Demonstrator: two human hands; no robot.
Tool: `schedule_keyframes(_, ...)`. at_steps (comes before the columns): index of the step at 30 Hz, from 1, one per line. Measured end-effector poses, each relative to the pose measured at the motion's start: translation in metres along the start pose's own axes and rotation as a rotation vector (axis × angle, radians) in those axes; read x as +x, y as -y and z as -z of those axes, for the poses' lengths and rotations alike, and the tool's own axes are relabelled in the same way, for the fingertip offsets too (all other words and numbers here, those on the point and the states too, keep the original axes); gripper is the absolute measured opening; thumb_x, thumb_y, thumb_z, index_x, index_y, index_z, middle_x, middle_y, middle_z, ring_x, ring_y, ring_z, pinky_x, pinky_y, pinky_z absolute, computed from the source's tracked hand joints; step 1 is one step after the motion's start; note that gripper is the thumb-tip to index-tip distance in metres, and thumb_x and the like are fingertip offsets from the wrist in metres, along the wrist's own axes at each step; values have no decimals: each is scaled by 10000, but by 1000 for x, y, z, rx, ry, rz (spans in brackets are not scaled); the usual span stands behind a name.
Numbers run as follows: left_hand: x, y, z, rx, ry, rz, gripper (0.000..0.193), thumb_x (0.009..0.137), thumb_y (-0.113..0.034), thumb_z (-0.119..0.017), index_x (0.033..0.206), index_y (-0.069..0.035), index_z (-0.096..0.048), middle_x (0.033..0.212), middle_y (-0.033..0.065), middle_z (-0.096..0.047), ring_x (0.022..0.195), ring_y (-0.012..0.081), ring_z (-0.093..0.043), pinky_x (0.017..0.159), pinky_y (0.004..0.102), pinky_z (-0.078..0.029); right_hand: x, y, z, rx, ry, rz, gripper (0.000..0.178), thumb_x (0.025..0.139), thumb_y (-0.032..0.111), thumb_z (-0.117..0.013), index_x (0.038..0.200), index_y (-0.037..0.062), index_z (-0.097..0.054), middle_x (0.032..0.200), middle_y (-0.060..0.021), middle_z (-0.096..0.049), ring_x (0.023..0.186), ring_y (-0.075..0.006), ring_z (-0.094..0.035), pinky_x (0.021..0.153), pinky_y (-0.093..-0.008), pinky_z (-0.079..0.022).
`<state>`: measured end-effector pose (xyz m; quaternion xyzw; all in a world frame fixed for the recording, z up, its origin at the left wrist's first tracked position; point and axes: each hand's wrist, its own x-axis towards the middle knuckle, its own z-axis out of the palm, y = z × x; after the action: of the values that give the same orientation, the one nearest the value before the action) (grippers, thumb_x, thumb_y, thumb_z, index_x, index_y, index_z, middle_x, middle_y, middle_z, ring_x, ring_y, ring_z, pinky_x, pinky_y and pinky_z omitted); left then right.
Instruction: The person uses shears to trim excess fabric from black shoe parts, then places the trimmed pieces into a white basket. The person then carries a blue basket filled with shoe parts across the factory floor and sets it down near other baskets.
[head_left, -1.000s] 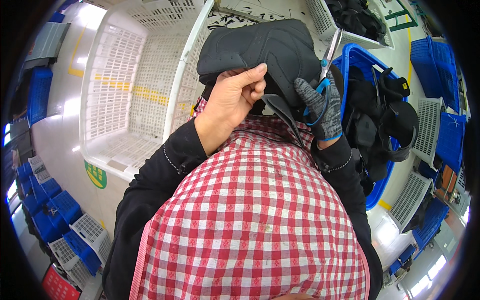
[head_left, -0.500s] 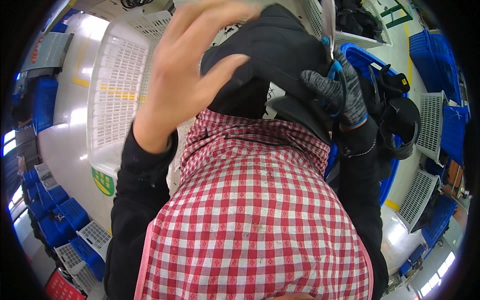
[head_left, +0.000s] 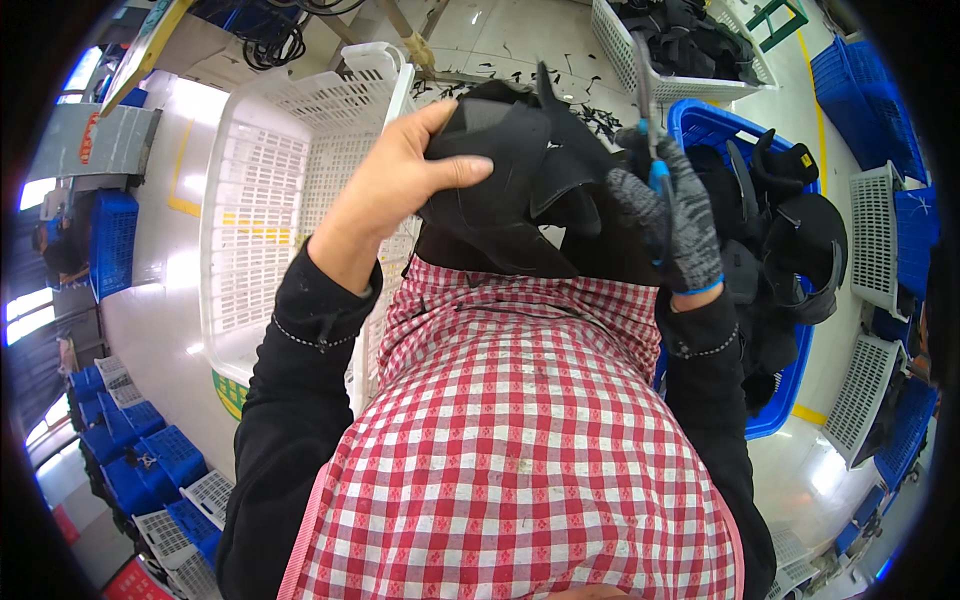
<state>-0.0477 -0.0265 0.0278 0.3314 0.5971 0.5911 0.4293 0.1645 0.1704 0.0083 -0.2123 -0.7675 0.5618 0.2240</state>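
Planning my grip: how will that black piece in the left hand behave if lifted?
The black piece probably flexes yet keeps some shape: its panels curve and a narrow flap sticks out. Thin-looking panels suggest lightness for its size. The dull surface seems unlikely to slip.

No words or numbers can be read. Red marks [head_left: 88, 138] stand on a grey panel [head_left: 128, 132] at ten o'clock, a yellow label [head_left: 806, 159] on a black piece [head_left: 782, 168] at two, a green-and-yellow floor sign [head_left: 229, 394] at eight.
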Motion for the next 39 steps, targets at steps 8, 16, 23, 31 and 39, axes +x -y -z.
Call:
schedule_keyframes(8, -5, 22, -14, 35, -7, 166, 607, 743, -111, -832, 1302, -18, -613, 1162, 76, -676, 1085, 156, -626, 1006, 285, -462, -19, -36, -26, 8, 100, -181, 424, 892, 117, -733, 1282, 39, -587, 1080, -58, -658, 983, -156, -620, 862, -307, -508)
schedule_keyframes(16, 2, 37, -45, 147, -17, 64, 426, 791, -51, -786, 1200, 5, -679, 1064, 53, -712, 957, 124, -651, 900, 260, -506, -32, -44, 1, -197, -33, -115, 390, 925, 107, -695, 1290, 62, -566, 1069, -53, -637, 952, -157, -635, 832, -290, -541)
schedule_keyframes(23, 14, 50, -72, 178, -42, 99, 334, 839, -98, -772, 1146, 14, -702, 978, 26, -716, 873, 90, -641, 812, 239, -515, -76, -17, 29, 944, 477, -336, 551, 939, 385, -691, 1359, 76, -512, 1122, -70, -647, 874, -147, -643, 758, -266, -542)
schedule_keyframes(31, 12, 61, -69, -70, -45, 111, 314, 850, -111, -770, 1133, -2, -691, 965, 29, -708, 863, 81, -643, 775, 220, -521, -96, -53, -9, 652, 319, -541, 374, 984, 333, -639, 1234, 62, -578, 913, -12, -624, 810, -76, -575, 711, -216, -475)
schedule_keyframes(39, 11, 64, -66, -149, -19, 132, 291, 856, -116, -772, 1125, -38, -692, 988, 41, -702, 869, 102, -664, 788, 231, -552, -95, -45, -18, 219, 295, -317, 346, 963, 257, -667, 1228, 49, -589, 1054, -68, -653, 953, -164, -628, 844, -310, -511)
